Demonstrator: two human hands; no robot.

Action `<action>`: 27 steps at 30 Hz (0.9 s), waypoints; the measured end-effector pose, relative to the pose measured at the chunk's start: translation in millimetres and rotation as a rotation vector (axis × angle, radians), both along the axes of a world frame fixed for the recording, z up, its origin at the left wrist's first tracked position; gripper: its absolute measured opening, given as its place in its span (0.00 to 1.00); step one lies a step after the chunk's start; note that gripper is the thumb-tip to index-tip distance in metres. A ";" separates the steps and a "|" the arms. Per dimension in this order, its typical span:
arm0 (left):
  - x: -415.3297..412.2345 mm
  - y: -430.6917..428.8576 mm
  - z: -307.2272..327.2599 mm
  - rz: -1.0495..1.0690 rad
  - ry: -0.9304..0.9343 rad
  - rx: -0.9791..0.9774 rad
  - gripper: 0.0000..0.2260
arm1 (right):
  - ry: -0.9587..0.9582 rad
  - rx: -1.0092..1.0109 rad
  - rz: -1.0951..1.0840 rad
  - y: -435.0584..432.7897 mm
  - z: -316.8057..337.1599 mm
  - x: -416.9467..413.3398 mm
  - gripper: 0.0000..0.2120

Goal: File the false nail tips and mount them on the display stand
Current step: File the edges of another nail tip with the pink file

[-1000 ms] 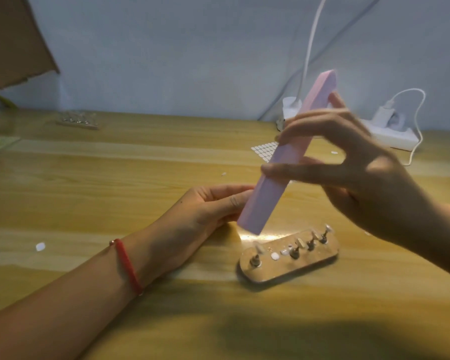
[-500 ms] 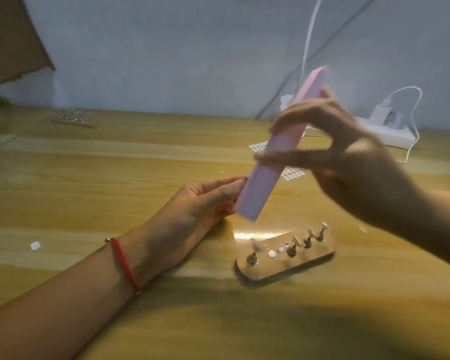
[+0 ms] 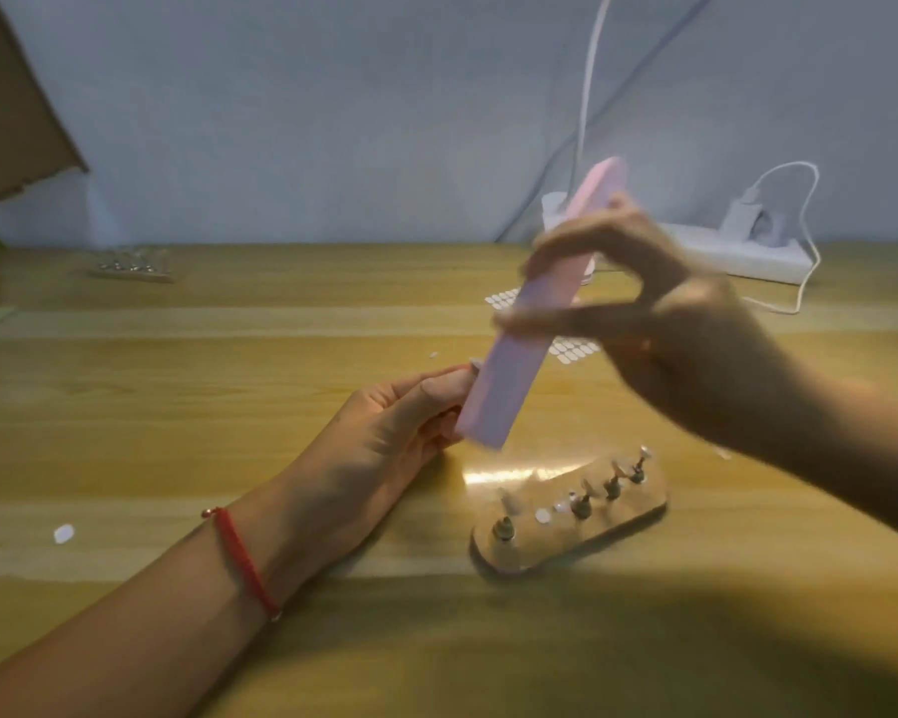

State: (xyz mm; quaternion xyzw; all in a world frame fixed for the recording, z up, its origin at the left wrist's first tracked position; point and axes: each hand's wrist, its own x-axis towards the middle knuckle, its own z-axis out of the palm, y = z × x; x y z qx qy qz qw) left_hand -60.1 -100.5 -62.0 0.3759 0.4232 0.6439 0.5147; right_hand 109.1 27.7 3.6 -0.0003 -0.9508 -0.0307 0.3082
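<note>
While the right grip point(image 3: 695, 344) clasps the pink file point(image 3: 519, 344), slanted down-left, its lower end meets the left grip point(image 3: 384, 432), which pinches a nail tip point(image 3: 475, 363) (barely visible); the display stand point(image 3: 638, 510) sits near, right of that grip.

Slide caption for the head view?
Right hand holds pink file block against nail tip pinched in left hand, near display stand.

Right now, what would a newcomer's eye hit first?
The pink file block, held slanted mid-frame by the blurred right hand, meets the left hand, which pinches what looks like a nail tip. Below them the display stand sits on the wooden table.
</note>
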 end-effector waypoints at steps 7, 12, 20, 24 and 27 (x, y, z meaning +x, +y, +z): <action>1.4 0.8 2.5 -0.003 -0.041 0.034 0.17 | 0.054 -0.013 -0.024 4.1 1.5 -2.6 0.17; 1.3 -2.6 5.2 -0.030 -0.033 0.020 0.16 | -0.051 0.081 0.128 -12.6 -16.2 -8.6 0.17; 3.0 -2.4 3.2 0.010 -0.018 0.005 0.15 | -0.133 -0.041 0.139 -15.2 -13.9 -8.9 0.14; 2.1 -0.6 -0.5 0.040 0.010 0.002 0.15 | -0.041 -0.041 0.014 -3.6 -3.3 -1.6 0.17; 1.3 -4.8 1.3 -0.028 0.007 0.013 0.20 | -0.158 0.059 0.153 -22.0 -17.1 -5.8 0.21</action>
